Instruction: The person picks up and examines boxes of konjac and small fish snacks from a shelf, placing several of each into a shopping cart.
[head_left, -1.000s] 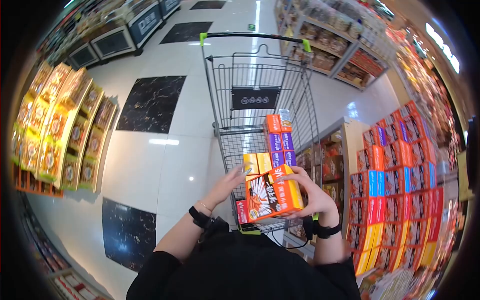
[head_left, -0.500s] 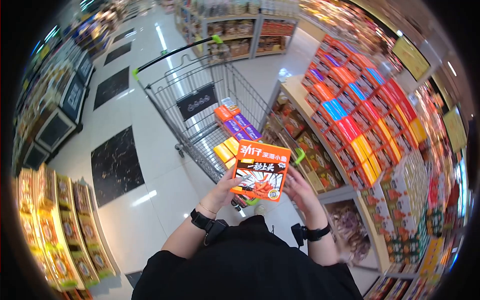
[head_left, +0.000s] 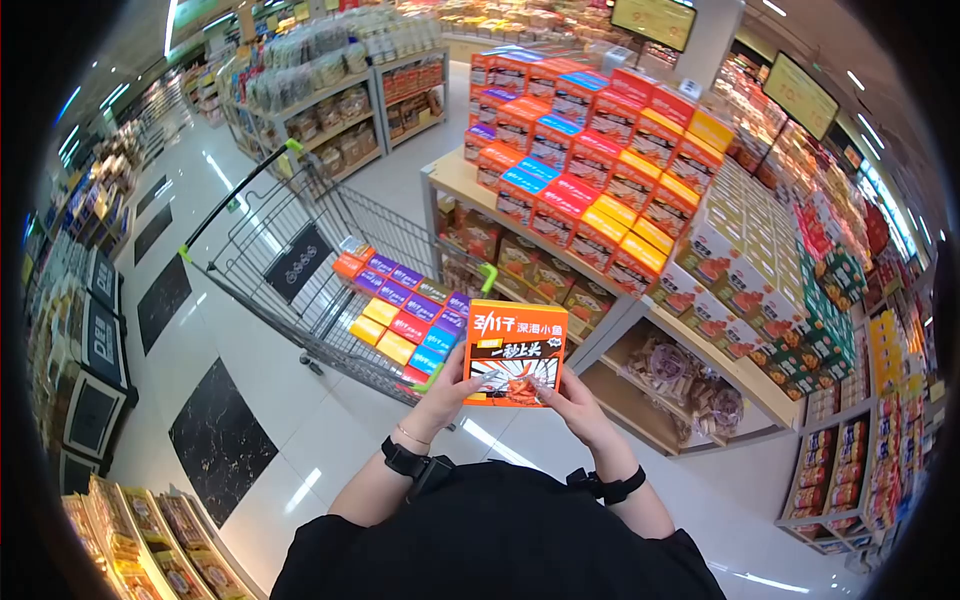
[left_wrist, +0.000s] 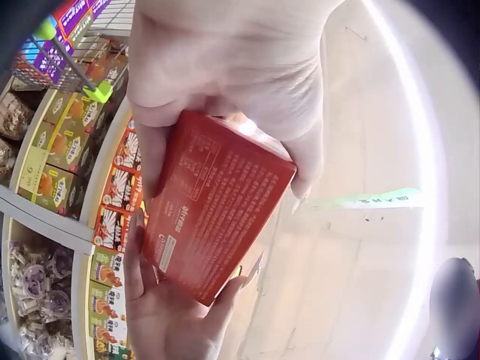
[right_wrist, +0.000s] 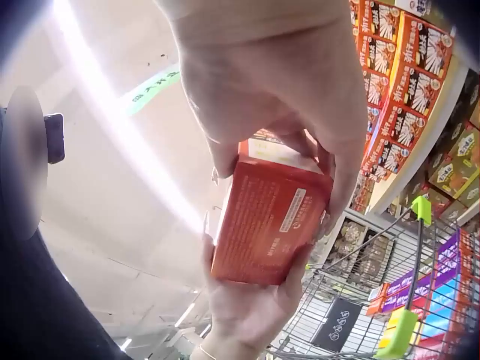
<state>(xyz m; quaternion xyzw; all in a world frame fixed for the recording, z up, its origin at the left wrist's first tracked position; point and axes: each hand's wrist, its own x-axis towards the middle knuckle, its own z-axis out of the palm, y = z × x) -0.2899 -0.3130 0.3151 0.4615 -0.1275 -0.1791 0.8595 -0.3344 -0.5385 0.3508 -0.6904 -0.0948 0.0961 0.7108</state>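
Both hands hold an orange snack box [head_left: 517, 335] upright in front of the body, its printed front facing up at the head camera. My left hand [head_left: 447, 388] grips its left edge, thumb over the front. The right hand [head_left: 582, 408] grips the lower right corner in the same way. Small print covers the red back of the box [left_wrist: 217, 206] in the left wrist view. From the right wrist, the right hand [right_wrist: 277, 90] spans one end of the box [right_wrist: 270, 221], and the left hand [right_wrist: 247, 315] holds the opposite end.
A shopping cart [head_left: 297, 262] stands ahead to the left, holding purple, yellow, red and blue boxes [head_left: 410, 325]. To its right, a wooden display shelf [head_left: 450, 185] carries stacked orange boxes [head_left: 590, 150]. Further right are piled cartons [head_left: 740, 270]. A lit snack rack [head_left: 150, 540] stands at lower left.
The view has turned right, so the cart now sits further left and the display nearer the middle. The box was tilted upright, and the right hand now grips its lower right corner.
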